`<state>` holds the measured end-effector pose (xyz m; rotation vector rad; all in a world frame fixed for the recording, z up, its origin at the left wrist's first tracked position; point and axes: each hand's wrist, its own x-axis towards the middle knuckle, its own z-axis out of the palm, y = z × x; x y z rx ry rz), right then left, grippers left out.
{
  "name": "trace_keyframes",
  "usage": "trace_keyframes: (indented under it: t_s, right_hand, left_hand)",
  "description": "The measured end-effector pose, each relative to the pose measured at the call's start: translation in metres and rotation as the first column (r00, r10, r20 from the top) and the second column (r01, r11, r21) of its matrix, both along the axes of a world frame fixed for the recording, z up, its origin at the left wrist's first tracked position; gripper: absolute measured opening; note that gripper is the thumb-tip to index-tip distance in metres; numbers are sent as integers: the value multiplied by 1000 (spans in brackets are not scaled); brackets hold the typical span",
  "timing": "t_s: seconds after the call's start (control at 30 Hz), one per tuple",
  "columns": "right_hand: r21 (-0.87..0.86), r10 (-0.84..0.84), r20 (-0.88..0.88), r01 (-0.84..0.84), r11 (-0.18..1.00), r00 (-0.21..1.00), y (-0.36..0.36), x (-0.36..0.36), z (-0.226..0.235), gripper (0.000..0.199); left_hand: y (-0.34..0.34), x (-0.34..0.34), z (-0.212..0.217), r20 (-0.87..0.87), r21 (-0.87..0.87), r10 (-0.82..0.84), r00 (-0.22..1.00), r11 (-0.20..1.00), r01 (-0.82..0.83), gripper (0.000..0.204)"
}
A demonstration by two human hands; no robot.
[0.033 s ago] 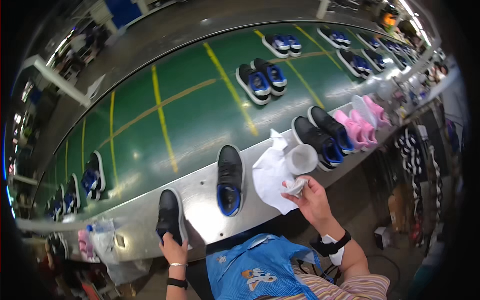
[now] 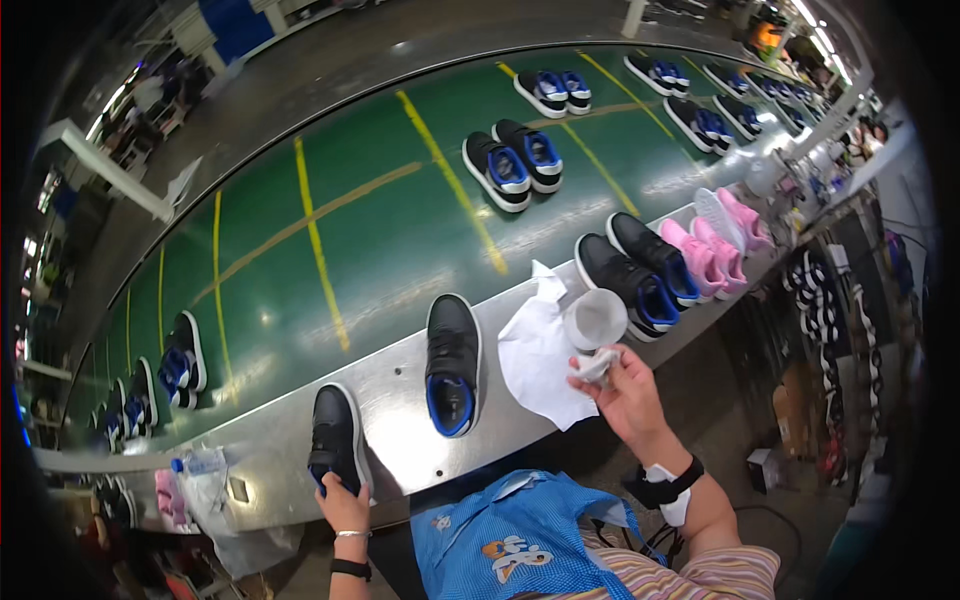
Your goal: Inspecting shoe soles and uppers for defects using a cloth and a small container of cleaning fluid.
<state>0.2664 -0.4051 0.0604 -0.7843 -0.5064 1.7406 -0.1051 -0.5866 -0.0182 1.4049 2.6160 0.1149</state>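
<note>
My left hand (image 2: pixel 345 503) grips the heel of a black sneaker (image 2: pixel 335 425) that rests on the metal ledge, its toe pointing away from me. My right hand (image 2: pixel 634 405) pinches a small wadded white cloth (image 2: pixel 597 366) just in front of a round whitish container (image 2: pixel 597 318). That container stands at the edge of a larger white cloth (image 2: pixel 537 360) spread on the ledge. Between my hands sits another black sneaker (image 2: pixel 453 345) with a blue lining. A pair of black sneakers (image 2: pixel 628 285) stands to the right of the container.
Beyond the metal ledge (image 2: pixel 395 440) runs a green conveyor belt (image 2: pixel 370 250) with yellow lines, carrying several pairs of black-and-blue sneakers (image 2: pixel 512 165). Pink shoes (image 2: pixel 705 255) stand further right on the ledge. Plastic bags (image 2: pixel 205 485) and a bottle lie at the left end.
The whole view has shifted slightly. My right hand's fingers have turned a little on the wadded cloth, close to the container. My left hand stays on the sneaker.
</note>
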Motion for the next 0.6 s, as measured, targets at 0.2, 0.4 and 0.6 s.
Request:
trace_keyframes:
  t_s: [0.2,0.4,0.6]
  right_hand:
    - [73,-78,375,55,996,924,16,9,11,28]
    - [265,290,631,-551,792,720,-39,-111,-5,26]
    - [310,484,739,-875,373,469,-85,-193,-54,31]
  left_hand:
    - [-1,-12,-3,90,13,-14,996,1000,13,34]
    - [2,59,20,806,275,107,582,804,-527,27]
    - [-14,58,-2,936,72,215,280,660,-748,28]
